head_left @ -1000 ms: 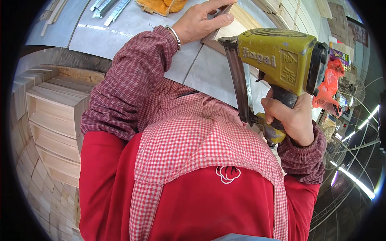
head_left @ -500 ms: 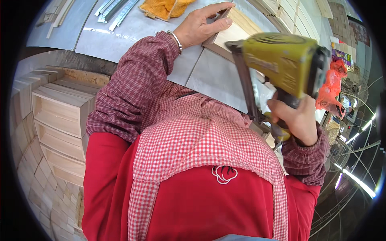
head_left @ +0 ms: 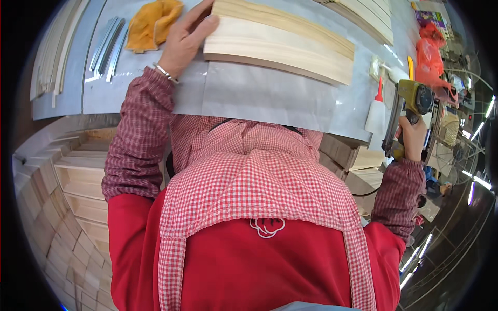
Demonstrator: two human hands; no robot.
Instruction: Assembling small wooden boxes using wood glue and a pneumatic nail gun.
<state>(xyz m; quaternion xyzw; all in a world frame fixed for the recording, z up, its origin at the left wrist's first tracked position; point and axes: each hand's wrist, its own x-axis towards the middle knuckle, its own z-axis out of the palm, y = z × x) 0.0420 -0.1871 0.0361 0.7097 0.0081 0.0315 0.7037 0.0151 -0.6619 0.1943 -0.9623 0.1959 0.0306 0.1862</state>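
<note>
My left hand (head_left: 188, 40) grips the left end of a long pale wooden piece (head_left: 280, 49), thumb on its near side and fingertips partly out of frame at the top. The piece lies slantwise on the grey worktable (head_left: 259, 96); whether it is hollow does not show. Out at the right, past the table's near corner, my right hand (head_left: 413, 136) is wrapped round the handle of a yellow-green and black nail gun (head_left: 415, 97). The gun is held upright, apart from the wood, beside a white glue bottle with a red nozzle (head_left: 376, 111).
Strips of staples (head_left: 108, 49) and an orange cloth or glove (head_left: 153, 26) lie left of the wood. Long wooden slats (head_left: 59, 57) rest at the far left, more boards (head_left: 363, 18) at the back right. A red plastic bag (head_left: 429, 54) is at the right; wooden boxes (head_left: 80, 179) are stacked lower left.
The nail gun has moved right and away from the wooden piece in my right hand. My left hand stays on the piece's end, and both appear farther left in view.
</note>
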